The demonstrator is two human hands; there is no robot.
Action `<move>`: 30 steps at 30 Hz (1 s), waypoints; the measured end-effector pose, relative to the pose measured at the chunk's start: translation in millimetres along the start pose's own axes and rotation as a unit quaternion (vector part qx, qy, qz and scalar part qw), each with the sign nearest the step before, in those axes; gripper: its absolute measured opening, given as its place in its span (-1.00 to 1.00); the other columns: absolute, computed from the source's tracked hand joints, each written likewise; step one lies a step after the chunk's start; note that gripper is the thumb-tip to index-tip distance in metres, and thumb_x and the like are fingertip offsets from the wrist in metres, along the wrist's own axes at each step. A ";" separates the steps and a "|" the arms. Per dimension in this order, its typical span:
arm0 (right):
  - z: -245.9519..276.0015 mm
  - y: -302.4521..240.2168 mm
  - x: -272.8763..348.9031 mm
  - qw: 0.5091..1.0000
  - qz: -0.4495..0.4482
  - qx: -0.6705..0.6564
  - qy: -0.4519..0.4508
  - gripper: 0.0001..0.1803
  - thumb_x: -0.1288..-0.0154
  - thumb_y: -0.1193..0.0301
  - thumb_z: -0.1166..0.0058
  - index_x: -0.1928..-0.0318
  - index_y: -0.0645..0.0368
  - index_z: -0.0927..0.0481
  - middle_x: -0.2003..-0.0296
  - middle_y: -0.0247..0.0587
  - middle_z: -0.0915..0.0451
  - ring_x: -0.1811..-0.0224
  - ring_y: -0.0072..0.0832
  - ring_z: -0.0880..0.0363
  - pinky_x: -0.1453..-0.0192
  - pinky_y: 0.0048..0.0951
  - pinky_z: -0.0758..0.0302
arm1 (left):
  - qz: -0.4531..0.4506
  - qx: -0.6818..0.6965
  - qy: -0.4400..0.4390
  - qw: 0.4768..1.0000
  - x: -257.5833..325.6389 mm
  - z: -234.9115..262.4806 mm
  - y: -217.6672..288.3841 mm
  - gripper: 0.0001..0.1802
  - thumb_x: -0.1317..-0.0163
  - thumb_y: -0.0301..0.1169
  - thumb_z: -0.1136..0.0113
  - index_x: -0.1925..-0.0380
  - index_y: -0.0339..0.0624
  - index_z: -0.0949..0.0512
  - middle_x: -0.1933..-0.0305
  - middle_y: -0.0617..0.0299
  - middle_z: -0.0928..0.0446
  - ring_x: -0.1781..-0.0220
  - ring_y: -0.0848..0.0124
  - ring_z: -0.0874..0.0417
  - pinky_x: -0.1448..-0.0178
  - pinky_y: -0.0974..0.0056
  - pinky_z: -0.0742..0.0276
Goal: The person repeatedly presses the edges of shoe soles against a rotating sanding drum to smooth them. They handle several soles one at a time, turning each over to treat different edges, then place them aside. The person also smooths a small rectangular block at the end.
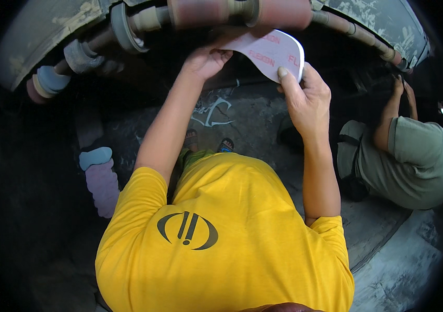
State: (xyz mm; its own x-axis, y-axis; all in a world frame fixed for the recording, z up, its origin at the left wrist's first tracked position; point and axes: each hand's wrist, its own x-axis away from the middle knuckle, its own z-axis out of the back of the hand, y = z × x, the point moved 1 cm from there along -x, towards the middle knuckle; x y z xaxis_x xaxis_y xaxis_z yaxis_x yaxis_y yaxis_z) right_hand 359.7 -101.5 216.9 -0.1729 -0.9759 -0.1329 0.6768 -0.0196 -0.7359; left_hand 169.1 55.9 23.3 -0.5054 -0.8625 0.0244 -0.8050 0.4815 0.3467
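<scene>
Both of my hands hold a shoe insole [260, 52], flat and pale with reddish print and a white edge, below a dull red sanding roller [284, 13]. My left hand [208, 62] is closed at its left end, the fingers partly in shadow. Around the rounded right end, my right hand [309, 99] pinches with the thumb on top and the fingers behind. The insole's far edge lies close under the roller; whether the two touch I cannot tell.
A shaft [101, 41] with several rollers and wheels spans the top, under a grey, scuffed machine housing [70, 21]. At left lies a row of overlapping pinkish insoles [103, 190] with a light blue piece [95, 157]. Pale scraps [215, 113] lie on the floor. A co-worker [403, 161] is at right.
</scene>
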 end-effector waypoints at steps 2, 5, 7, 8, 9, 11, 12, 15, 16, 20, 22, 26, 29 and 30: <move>11.5 5.0 12.3 0.999 0.036 -0.011 0.032 -0.68 -0.37 0.26 -0.20 0.10 0.29 -0.68 0.36 -0.07 -0.65 0.34 -0.41 -0.64 0.20 -0.40 -0.54 | -0.005 -0.008 -0.005 1.000 -9.1 -21.1 -6.4 -0.57 -0.26 -0.52 -0.34 -0.13 -0.26 -0.51 -0.13 0.05 -0.58 -0.19 0.18 -0.61 -0.20 0.11 -0.65; 37.3 17.5 37.4 0.994 0.080 -0.045 0.062 -0.73 -0.32 0.33 -0.24 0.11 0.28 -0.69 0.37 -0.07 -0.66 0.33 -0.38 -0.66 0.21 -0.43 -0.53 | -0.037 -0.038 0.003 0.999 -12.2 -62.9 -24.6 -0.56 -0.27 -0.50 -0.34 -0.15 -0.26 -0.50 -0.11 0.07 -0.60 -0.21 0.20 -0.62 -0.26 0.07 -0.62; 62.5 30.0 55.7 0.995 0.062 -0.070 0.029 -0.74 -0.31 0.35 -0.25 0.07 0.25 -0.71 0.31 -0.11 -0.70 0.27 -0.39 -0.69 0.16 -0.45 -0.54 | 0.012 -0.080 -0.031 0.996 -5.2 -89.8 -33.6 -0.57 -0.30 -0.49 -0.31 -0.16 -0.26 -0.49 -0.10 0.07 -0.60 -0.17 0.22 -0.65 -0.28 0.08 -0.61; 77.0 37.8 62.6 0.996 0.033 -0.082 -0.014 -0.74 -0.31 0.37 -0.25 0.05 0.23 -0.72 0.27 -0.13 -0.72 0.23 -0.40 -0.71 0.13 -0.45 -0.55 | 0.020 -0.100 -0.058 0.993 1.8 -101.5 -40.4 -0.57 -0.32 -0.48 -0.29 -0.17 -0.26 -0.48 -0.09 0.08 -0.61 -0.16 0.23 -0.66 -0.29 0.09 -0.61; 86.9 46.7 68.8 0.987 -0.012 -0.124 -0.101 -0.71 -0.29 0.35 -0.28 0.04 0.23 -0.73 0.22 -0.13 -0.75 0.16 -0.37 -0.74 0.08 -0.43 -0.58 | 0.015 -0.126 -0.055 0.990 10.5 -110.6 -48.1 -0.62 -0.36 -0.47 -0.25 -0.16 -0.25 -0.49 -0.05 0.08 -0.63 -0.11 0.28 -0.69 -0.28 0.11 -0.62; 85.7 67.3 79.4 0.952 -0.142 -0.173 -0.210 -0.64 -0.22 0.33 -0.35 0.02 0.25 -0.74 0.19 -0.12 -0.77 0.15 -0.38 -0.75 0.02 -0.39 -0.62 | 0.006 -0.166 -0.008 0.986 32.3 -121.4 -65.1 -0.58 -0.35 -0.36 -0.32 -0.16 -0.19 -0.51 -0.07 0.08 -0.64 -0.13 0.28 -0.69 -0.30 0.10 -0.60; 75.1 78.8 83.3 0.929 -0.227 -0.158 -0.245 -0.62 -0.20 0.31 -0.38 0.01 0.25 -0.74 0.18 -0.11 -0.77 0.15 -0.38 -0.75 0.02 -0.38 -0.63 | 0.008 -0.157 0.008 0.988 40.1 -124.0 -71.5 -0.55 -0.34 -0.31 -0.35 -0.18 -0.17 -0.50 -0.09 0.07 -0.64 -0.15 0.27 -0.69 -0.31 0.08 -0.58; 15.6 105.5 96.4 0.859 -0.323 -0.272 -0.289 -0.48 -0.13 0.22 -0.44 -0.06 0.23 -0.69 0.10 -0.09 -0.74 0.11 -0.37 -0.74 0.02 -0.34 -0.65 | 0.069 -0.042 0.010 0.997 55.5 -122.2 -80.4 -0.25 -0.35 0.23 -0.08 -0.30 -0.09 -0.44 -0.27 -0.08 -0.55 -0.25 0.06 -0.63 -0.27 -0.03 -0.59; -3.9 110.1 100.4 0.839 -0.303 -0.328 -0.313 -0.47 -0.15 0.18 -0.43 -0.06 0.21 -0.66 0.12 -0.12 -0.72 0.15 -0.40 -0.72 0.03 -0.36 -0.65 | 0.068 -0.028 -0.013 0.997 59.6 -120.2 -79.6 -0.16 -0.36 0.37 0.09 -0.32 -0.08 -0.42 -0.29 -0.10 -0.53 -0.26 0.04 -0.62 -0.25 -0.03 -0.60; -55.7 111.0 113.1 0.792 -0.325 -0.367 -0.365 -0.52 -0.16 0.15 -0.44 0.01 0.16 -0.64 0.23 -0.13 -0.70 0.25 -0.42 -0.69 0.04 -0.40 -0.64 | 0.122 0.012 -0.029 0.992 69.9 -107.5 -67.2 -0.01 -0.32 0.51 0.40 -0.37 -0.06 -0.38 -0.30 -0.10 -0.53 -0.23 0.04 -0.64 -0.20 -0.01 -0.63; -65.3 106.4 115.9 0.785 -0.316 -0.366 -0.387 -0.52 -0.19 0.09 -0.42 0.02 0.13 -0.63 0.23 -0.15 -0.68 0.25 -0.44 -0.68 0.02 -0.42 -0.61 | 0.141 -0.020 0.005 0.990 74.0 -99.9 -69.1 0.02 -0.31 0.53 0.44 -0.38 -0.06 -0.38 -0.29 -0.10 -0.54 -0.20 0.05 -0.66 -0.18 -0.01 -0.64; -46.2 127.3 114.0 0.778 -0.303 -0.377 -0.401 -0.55 -0.18 0.19 -0.44 0.01 0.14 -0.64 0.24 -0.14 -0.70 0.24 -0.41 -0.70 0.03 -0.39 -0.65 | 0.088 -0.083 0.028 0.992 72.7 -85.4 -102.7 0.02 -0.30 0.53 0.42 -0.35 -0.08 -0.39 -0.25 -0.08 -0.56 -0.14 0.09 -0.69 -0.19 0.01 -0.64; -16.5 167.0 108.7 0.801 -0.311 -0.340 -0.382 -0.56 -0.16 0.27 -0.46 -0.01 0.19 -0.68 0.18 -0.10 -0.73 0.22 -0.39 -0.73 0.06 -0.37 -0.69 | 0.009 -0.109 0.039 0.993 66.4 -76.3 -131.5 -0.15 -0.40 0.37 0.17 -0.28 -0.16 -0.41 -0.19 -0.07 -0.57 -0.15 0.09 -0.67 -0.25 0.00 -0.62; -13.3 175.5 108.6 0.828 -0.340 -0.282 -0.346 -0.56 -0.17 0.28 -0.46 -0.02 0.20 -0.69 0.15 -0.09 -0.74 0.23 -0.39 -0.73 0.07 -0.38 -0.69 | -0.011 -0.102 0.090 0.991 69.7 -70.6 -132.6 -0.24 -0.41 0.24 0.07 -0.28 -0.19 -0.41 -0.18 -0.09 -0.57 -0.17 0.06 -0.66 -0.27 0.00 -0.60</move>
State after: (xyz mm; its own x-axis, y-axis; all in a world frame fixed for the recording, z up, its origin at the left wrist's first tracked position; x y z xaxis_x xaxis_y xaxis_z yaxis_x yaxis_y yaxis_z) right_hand 450.3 -208.0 64.4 0.2069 -0.6749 0.7083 0.1163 -0.7018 -0.7028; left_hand 262.6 -79.0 45.2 -0.4094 -0.8953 0.1754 -0.7269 0.4363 0.5303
